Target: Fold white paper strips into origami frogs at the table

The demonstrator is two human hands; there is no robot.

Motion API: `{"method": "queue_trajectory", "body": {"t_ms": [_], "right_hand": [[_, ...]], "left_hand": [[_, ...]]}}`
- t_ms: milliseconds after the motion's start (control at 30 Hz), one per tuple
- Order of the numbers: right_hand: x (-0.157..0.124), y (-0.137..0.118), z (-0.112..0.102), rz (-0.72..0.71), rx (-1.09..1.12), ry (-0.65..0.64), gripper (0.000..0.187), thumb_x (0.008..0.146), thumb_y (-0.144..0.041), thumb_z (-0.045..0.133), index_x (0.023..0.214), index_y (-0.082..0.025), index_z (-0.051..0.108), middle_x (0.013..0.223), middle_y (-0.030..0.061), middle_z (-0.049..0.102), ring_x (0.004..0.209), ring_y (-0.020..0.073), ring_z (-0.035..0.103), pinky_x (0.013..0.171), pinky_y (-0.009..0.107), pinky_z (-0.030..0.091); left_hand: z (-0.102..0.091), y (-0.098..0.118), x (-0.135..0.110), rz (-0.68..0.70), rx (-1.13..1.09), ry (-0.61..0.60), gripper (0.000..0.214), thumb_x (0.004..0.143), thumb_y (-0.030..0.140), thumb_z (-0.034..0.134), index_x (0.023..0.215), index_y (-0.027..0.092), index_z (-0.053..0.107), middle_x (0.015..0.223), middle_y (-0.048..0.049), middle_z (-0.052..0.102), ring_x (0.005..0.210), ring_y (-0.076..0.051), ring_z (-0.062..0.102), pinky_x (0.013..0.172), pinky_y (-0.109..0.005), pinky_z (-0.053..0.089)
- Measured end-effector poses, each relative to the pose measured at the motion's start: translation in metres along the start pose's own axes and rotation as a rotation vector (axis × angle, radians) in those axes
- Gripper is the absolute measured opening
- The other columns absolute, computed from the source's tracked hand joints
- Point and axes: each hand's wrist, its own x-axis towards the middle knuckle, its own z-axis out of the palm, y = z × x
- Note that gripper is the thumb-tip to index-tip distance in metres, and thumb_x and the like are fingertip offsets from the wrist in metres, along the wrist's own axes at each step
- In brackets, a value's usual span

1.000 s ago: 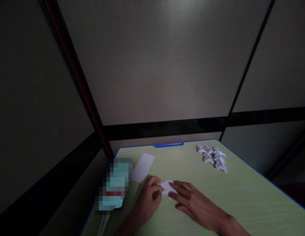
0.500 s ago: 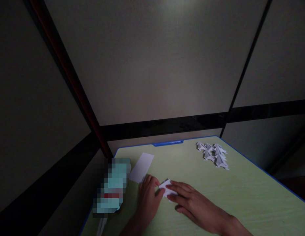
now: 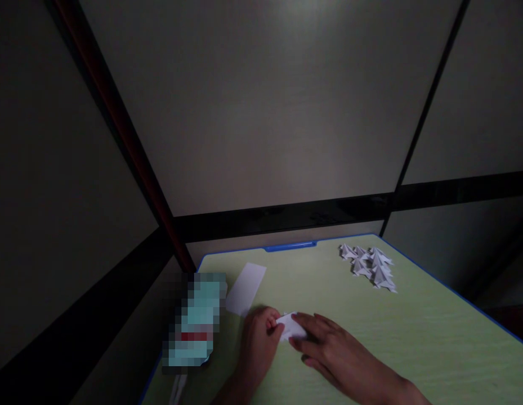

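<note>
A small folded piece of white paper (image 3: pixel 291 327) lies low over the table between my two hands. My left hand (image 3: pixel 261 337) pinches its left edge, the thumb on top and the fingers curled. From the right, my right hand (image 3: pixel 335 349) rests its fingertips on the paper's right side, partly covering it, with the fingers slightly apart. A flat white paper strip (image 3: pixel 246 288) lies beyond my left hand. Several folded white paper figures (image 3: pixel 366 266) with pointed tops stand grouped at the back right of the table.
The pale green table (image 3: pixel 430 337) has a blue rim and a blue handle-like piece (image 3: pixel 290 246) at its far edge. A blurred-out light teal object (image 3: pixel 197 320) sits along the left edge. Wall panels (image 3: pixel 282 112) rise close behind the table.
The fingers of my left hand have curled in more at the paper's left edge. My right hand has barely moved. The whole view has shifted slightly.
</note>
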Motion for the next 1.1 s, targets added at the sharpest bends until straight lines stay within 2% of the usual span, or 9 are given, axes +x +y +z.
{"method": "queue_trajectory", "body": {"t_ms": [200,300,433,533,733,933,1100], "right_hand": [[0.000,0.003,0.005,-0.003,-0.031,-0.003,0.029,0.078,-0.028,0.041,0.106,-0.026,0.047,0.122,0.0055,0.038,0.112,0.0217,0.031,0.091,0.039,0.027],[-0.001,0.006,0.009,0.003,-0.037,-0.008,0.029,0.078,-0.028,0.039,0.107,-0.028,0.045,0.124,0.0049,0.035,0.113,0.0217,0.030,0.091,0.040,0.026],[-0.001,0.006,0.010,0.011,-0.047,-0.006,0.030,0.079,-0.029,0.038,0.108,-0.029,0.043,0.125,0.0041,0.033,0.113,0.0209,0.029,0.091,0.041,0.026],[-0.002,0.005,0.010,0.018,-0.040,-0.002,0.029,0.079,-0.029,0.038,0.107,-0.029,0.044,0.124,0.0047,0.035,0.112,0.0208,0.030,0.091,0.041,0.026],[-0.003,0.002,0.008,0.038,-0.036,-0.011,0.028,0.079,-0.029,0.039,0.105,-0.028,0.046,0.124,0.0059,0.035,0.112,0.0221,0.030,0.090,0.042,0.026],[-0.003,0.004,0.009,0.030,-0.043,-0.007,0.029,0.080,-0.028,0.036,0.108,-0.029,0.043,0.126,0.0064,0.033,0.113,0.0216,0.028,0.091,0.042,0.025],[-0.005,0.011,0.019,-0.035,-0.061,0.062,0.030,0.080,-0.024,0.036,0.110,-0.027,0.041,0.128,0.0050,0.029,0.116,0.0201,0.024,0.092,0.040,0.026]], "left_hand": [[-0.003,0.005,0.001,0.066,-0.018,0.028,0.012,0.055,0.005,0.048,0.057,0.016,0.051,0.059,0.0030,0.049,0.056,-0.011,0.047,0.054,-0.022,0.037],[-0.003,0.007,0.000,0.095,-0.042,-0.012,0.013,0.058,0.004,0.046,0.055,0.015,0.051,0.057,0.0021,0.051,0.054,-0.011,0.048,0.051,-0.021,0.037],[-0.001,0.006,-0.004,0.232,-0.060,-0.051,0.019,0.062,0.001,0.042,0.056,0.015,0.053,0.061,-0.0006,0.055,0.059,-0.012,0.050,0.054,-0.022,0.039],[-0.001,0.006,-0.006,0.324,-0.007,-0.074,0.023,0.065,-0.001,0.040,0.059,0.016,0.056,0.068,-0.0034,0.059,0.066,-0.014,0.052,0.061,-0.024,0.041],[-0.003,0.009,-0.008,0.461,0.182,-0.135,0.024,0.067,0.000,0.040,0.067,0.015,0.059,0.075,-0.0070,0.063,0.072,-0.017,0.054,0.065,-0.030,0.045],[-0.003,0.009,-0.007,0.520,0.216,-0.161,0.028,0.069,-0.002,0.039,0.079,0.015,0.059,0.082,-0.0078,0.062,0.077,-0.016,0.054,0.067,-0.029,0.047],[0.000,0.004,-0.008,0.494,0.228,-0.180,0.034,0.071,-0.003,0.034,0.084,0.017,0.058,0.084,-0.0056,0.060,0.078,-0.014,0.053,0.068,-0.027,0.046]]}}
